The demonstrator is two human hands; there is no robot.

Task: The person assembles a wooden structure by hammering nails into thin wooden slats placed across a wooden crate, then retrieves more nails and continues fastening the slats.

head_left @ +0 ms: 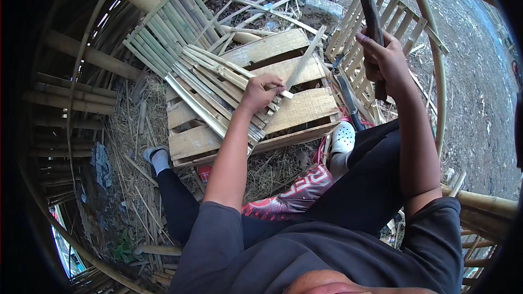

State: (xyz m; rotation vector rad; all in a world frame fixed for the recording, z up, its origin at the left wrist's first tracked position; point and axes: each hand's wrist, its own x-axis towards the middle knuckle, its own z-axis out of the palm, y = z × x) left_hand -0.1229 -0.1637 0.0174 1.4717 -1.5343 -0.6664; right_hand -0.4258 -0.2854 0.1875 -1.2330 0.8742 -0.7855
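Observation:
My right hand (388,62) is raised at the right, wrapped round the dark handle of a hammer (370,8). The hammer's head is up at the top edge of the view. Fingers closed, my left hand (260,93) pinches a narrow bamboo slat (306,57) that slants away to the upper right. Beneath and beside that hand lies a bundle of split bamboo strips (204,95), fanned toward the far left. Both the strips and the hand are over a low wooden crate (302,106) with gaps between its boards. Any nail at my fingertips is too small to make out.
A slatted bamboo panel (177,19) lies at the far left, another slatted frame (384,13) stands at the right. A long blade (347,95) leans by the crate's right side. A red printed sack (297,190) lies between my legs. Bamboo poles (430,49) curve around.

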